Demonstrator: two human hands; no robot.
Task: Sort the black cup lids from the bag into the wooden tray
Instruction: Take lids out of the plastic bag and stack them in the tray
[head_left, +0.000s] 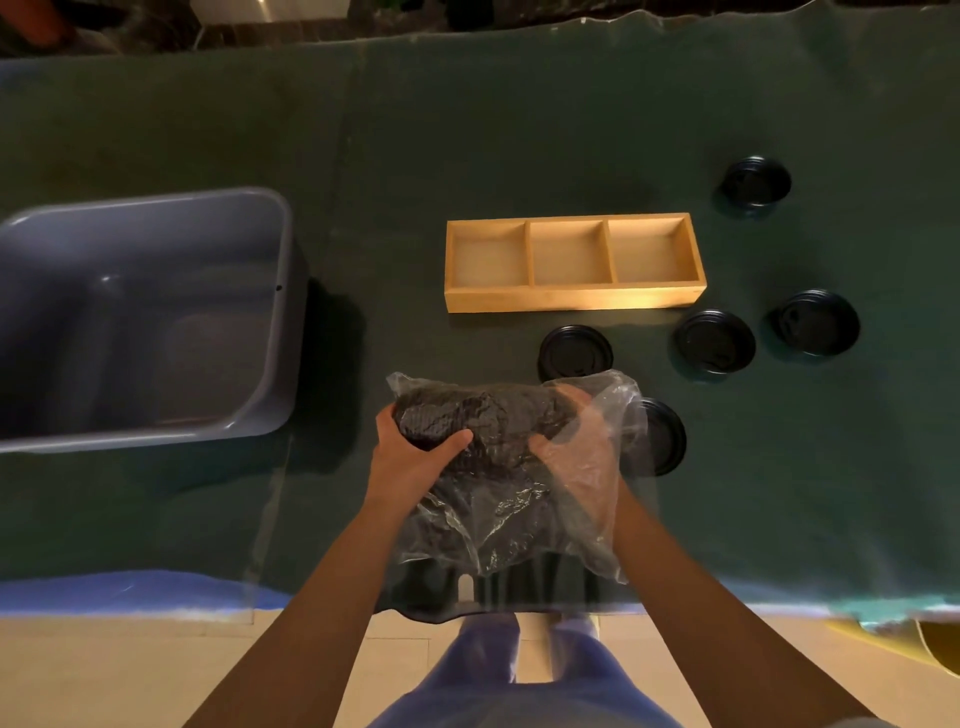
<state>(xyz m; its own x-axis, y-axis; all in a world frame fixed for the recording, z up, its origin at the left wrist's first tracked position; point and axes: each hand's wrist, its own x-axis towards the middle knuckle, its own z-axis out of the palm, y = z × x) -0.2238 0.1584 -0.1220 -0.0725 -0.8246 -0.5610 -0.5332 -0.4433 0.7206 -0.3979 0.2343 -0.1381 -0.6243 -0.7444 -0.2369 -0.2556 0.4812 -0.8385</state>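
Observation:
A clear plastic bag (498, 499) full of stacked black cup lids is held above the table's near edge. My left hand (415, 457) grips its left side from outside. My right hand (576, 457) is inside the bag's open end, wrapped around the stack. The wooden tray (571, 299) with three empty compartments lies beyond the bag. Several loose black lids rest on the cloth: one (574, 353) just in front of the tray, one (665, 436) partly behind the bag, two (716, 344) (816, 323) to the right, one (756, 182) past the tray's right end.
A grey plastic tub (156, 213) stands empty on the left of the green-covered table (467, 130). The table's near edge runs just under the bag; my legs and a tiled floor show below it. A yellow object (935, 644) sits at the lower right.

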